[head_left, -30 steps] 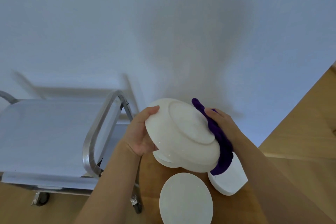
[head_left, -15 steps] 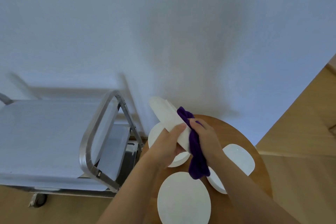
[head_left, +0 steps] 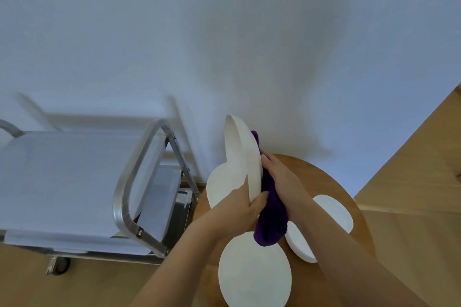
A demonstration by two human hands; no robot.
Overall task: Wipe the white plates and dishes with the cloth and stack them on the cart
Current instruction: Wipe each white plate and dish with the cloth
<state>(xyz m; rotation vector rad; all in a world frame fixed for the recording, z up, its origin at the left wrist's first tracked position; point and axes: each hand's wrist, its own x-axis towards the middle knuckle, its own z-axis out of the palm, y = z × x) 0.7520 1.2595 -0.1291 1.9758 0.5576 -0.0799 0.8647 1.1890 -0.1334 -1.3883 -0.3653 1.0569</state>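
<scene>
A stainless-steel cart with a pale flat top shelf (head_left: pixel 62 182) fills the left of the frame, its bent tubular handle (head_left: pixel 139 177) rising nearest the centre and a small caster wheel (head_left: pixel 60 264) showing at lower left; nothing lies on the top shelf. Between the cart and the right edge sits a round wooden table (head_left: pixel 324 182), pushed up to a plain white wall (head_left: pixel 224 32) that takes the whole upper half of the picture. A wooden floor (head_left: pixel 411 169) shows at right and along the bottom left.

Three white plates rest flat on the table: a round plate (head_left: pixel 254 271) at lower centre, an oval dish (head_left: pixel 331 209) at right (partly covered by the right forearm), and a far plate (head_left: pixel 219 189) at the table's left edge, half hidden behind the raised one.

The held white plate (head_left: pixel 243 154) stands on edge above the table, just right of the cart handle, its rim running from upper centre down toward the hands, so only a narrow, glossy, unmarked sliver of it shows. The left hand (head_left: pixel 239 204) grasps its lower rim, thumb on the near side. The right hand (head_left: pixel 279 177) presses a dark purple cloth (head_left: pixel 270 222) against the plate's right face, fingers wrapped over the fabric, whose loose end hangs down over the round plate.
</scene>
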